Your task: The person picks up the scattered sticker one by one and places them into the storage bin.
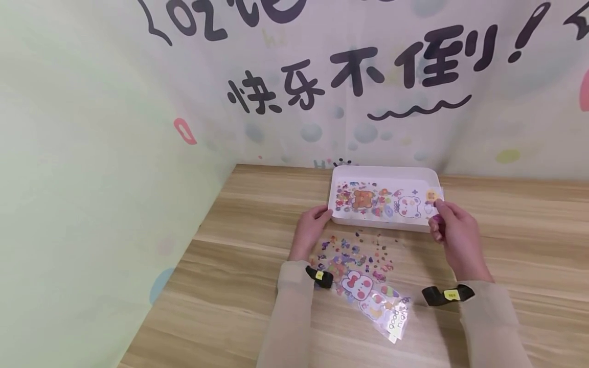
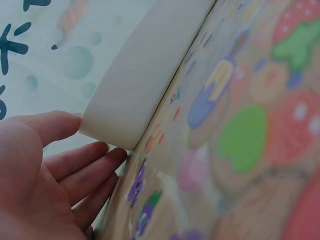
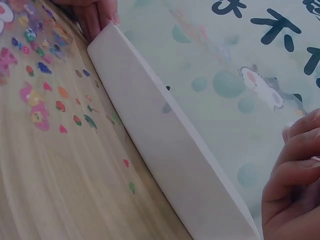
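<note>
A white shallow tray (image 1: 384,222) stands at the back of the wooden table against the wall. My left hand (image 1: 312,230) holds its near left corner, thumb at the rim (image 2: 82,122) and fingers against the outside wall. My right hand (image 1: 457,232) pinches the right end of a clear sticker sheet (image 1: 409,207) with a white bear, held over the tray's right side. Around a brown bear sticker (image 1: 362,199), small colourful stickers show at the tray's left. Whether they lie in the tray or on the sheet, I cannot tell.
Nearer me lies another clear sticker sheet (image 1: 359,286) with a rabbit figure and "good night" lettering, with many small stickers (image 1: 368,255) around its upper end. Behind the tray hangs a printed wall cloth (image 1: 294,138). Black straps (image 1: 448,295) wrap both wrists.
</note>
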### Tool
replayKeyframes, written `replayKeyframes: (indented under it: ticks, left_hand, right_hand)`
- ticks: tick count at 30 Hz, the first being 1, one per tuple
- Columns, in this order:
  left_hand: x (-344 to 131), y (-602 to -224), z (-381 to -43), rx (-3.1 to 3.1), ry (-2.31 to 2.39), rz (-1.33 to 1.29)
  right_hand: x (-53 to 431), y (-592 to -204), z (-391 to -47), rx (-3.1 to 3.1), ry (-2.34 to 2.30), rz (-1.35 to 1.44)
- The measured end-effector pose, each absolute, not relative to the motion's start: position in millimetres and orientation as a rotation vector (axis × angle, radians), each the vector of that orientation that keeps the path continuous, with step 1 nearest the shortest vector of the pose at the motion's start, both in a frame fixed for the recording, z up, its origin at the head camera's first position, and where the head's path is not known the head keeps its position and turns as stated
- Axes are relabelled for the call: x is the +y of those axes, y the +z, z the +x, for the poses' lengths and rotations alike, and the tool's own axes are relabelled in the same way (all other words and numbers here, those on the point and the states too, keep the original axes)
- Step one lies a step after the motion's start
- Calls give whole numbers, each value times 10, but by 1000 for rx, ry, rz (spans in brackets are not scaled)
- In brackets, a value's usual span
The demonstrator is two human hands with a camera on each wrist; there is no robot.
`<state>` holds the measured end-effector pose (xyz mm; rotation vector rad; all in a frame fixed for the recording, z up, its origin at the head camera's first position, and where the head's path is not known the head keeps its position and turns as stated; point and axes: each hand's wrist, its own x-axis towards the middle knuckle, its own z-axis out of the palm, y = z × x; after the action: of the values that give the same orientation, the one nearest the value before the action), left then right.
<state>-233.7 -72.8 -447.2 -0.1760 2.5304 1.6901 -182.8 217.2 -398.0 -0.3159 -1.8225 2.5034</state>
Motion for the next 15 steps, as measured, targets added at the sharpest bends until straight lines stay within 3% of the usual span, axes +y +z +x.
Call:
replayKeyframes:
  ticks: [15]
  left_hand:
    - [-728,-4504,-2348,2579,1671,-189]
  right_hand:
    - [2182,-3985,-2001,-1941,2497,-361]
